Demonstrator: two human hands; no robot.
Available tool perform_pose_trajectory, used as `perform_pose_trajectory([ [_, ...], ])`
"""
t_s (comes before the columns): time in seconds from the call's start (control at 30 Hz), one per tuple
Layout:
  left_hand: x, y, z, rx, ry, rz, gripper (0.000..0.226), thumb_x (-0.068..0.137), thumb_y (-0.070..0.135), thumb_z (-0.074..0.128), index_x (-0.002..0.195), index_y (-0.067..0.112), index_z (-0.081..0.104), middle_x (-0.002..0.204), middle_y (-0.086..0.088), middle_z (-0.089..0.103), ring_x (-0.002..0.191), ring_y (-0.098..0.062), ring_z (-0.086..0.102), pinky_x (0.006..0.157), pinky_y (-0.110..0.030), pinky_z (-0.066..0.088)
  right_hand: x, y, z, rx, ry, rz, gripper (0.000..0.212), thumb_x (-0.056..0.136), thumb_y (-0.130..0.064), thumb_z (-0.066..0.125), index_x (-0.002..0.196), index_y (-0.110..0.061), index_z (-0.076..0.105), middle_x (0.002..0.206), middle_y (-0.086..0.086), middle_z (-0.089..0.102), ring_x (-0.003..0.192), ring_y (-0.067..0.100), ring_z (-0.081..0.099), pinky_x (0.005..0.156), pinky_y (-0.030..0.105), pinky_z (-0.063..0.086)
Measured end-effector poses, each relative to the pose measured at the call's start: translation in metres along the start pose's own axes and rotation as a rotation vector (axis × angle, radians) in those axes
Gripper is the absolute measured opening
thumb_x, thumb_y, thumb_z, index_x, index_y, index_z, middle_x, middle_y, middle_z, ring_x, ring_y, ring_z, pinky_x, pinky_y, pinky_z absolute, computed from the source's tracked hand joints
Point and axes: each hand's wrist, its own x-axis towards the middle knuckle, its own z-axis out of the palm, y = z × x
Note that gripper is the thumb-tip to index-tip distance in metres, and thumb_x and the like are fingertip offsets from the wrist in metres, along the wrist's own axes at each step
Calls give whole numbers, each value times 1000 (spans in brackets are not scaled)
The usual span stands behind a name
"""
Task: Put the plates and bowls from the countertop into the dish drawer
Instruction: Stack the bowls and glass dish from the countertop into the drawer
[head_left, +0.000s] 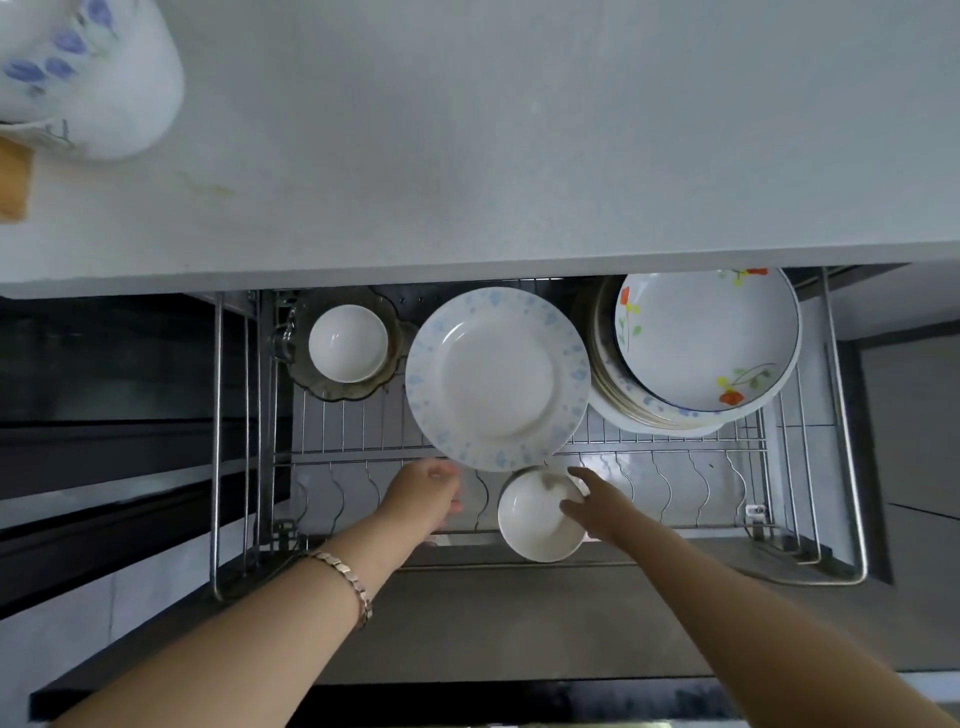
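A large white plate with blue speckles (497, 378) hovers over the wire dish drawer (675, 444), overlapping the dishes on both sides. My left hand (423, 496) is at its near rim, fingers curled round the edge; the fingertips are partly hidden. My right hand (597, 506) grips the rim of a small white bowl (535, 519), thumb inside, over the drawer's front plate slots. At the drawer's back left a second small white bowl (347, 343) sits inside a brown glass dish (332, 387). A stack of plates topped by a flowered deep plate (701, 338) stands back right.
The grey countertop (493, 156) runs across the top and overhangs the drawer's back. A white vessel with blue flowers (88, 73) and a wooden block (13, 182) sit at its left end. Dark cabinet fronts (104, 389) flank the drawer on the left.
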Motion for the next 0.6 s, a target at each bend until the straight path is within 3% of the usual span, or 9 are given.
perform_pose_trajectory([
  [0.07,-7,4,-5,-17,3,3,20,96,10,37,103,14,55,93,-6,60,77,-15,59,63,-23,43,-13,-10,-10,-122,80,-41,47,91,-19,49,137,-23,43,121,11,61,91,20,53,87,30,45],
  [0.17,-18,12,-13,-33,-9,43,26,96,10,38,112,8,58,95,-8,59,70,-11,57,59,-21,41,-38,-34,-21,-342,118,-46,44,90,-22,51,134,-25,47,134,8,54,117,23,55,98,29,42],
  [0.27,-32,29,-33,-81,29,160,27,95,6,43,117,5,57,104,-11,61,76,-15,60,58,-18,46,-68,-81,-31,-356,116,-145,38,87,-24,53,125,-23,55,130,4,58,117,23,57,99,30,45],
  [0.37,-55,60,-72,-242,173,345,18,93,2,45,103,12,55,105,-11,62,83,-20,62,71,-25,51,-107,-153,-53,-300,133,-345,33,91,-20,51,122,-16,60,128,4,61,115,22,58,97,27,43],
  [0.43,-71,84,-107,-384,315,443,17,91,1,44,98,16,50,100,-11,59,88,-25,62,81,-37,52,-134,-206,-67,-237,137,-455,32,91,-17,50,120,-11,61,121,9,65,107,24,63,91,28,46],
  [0.5,-82,105,-147,-525,436,515,29,90,2,44,118,10,44,100,-10,56,92,-28,60,84,-41,51,-156,-259,-77,-154,139,-527,31,91,-16,50,118,-5,61,105,13,68,89,24,65,78,26,50],
  [0.6,-90,128,-207,-700,505,566,44,89,5,44,132,5,35,98,-8,57,80,-21,55,64,-30,48,-185,-335,-81,76,117,-564,39,94,-23,48,126,-1,52,91,13,63,72,23,61,64,24,52],
])
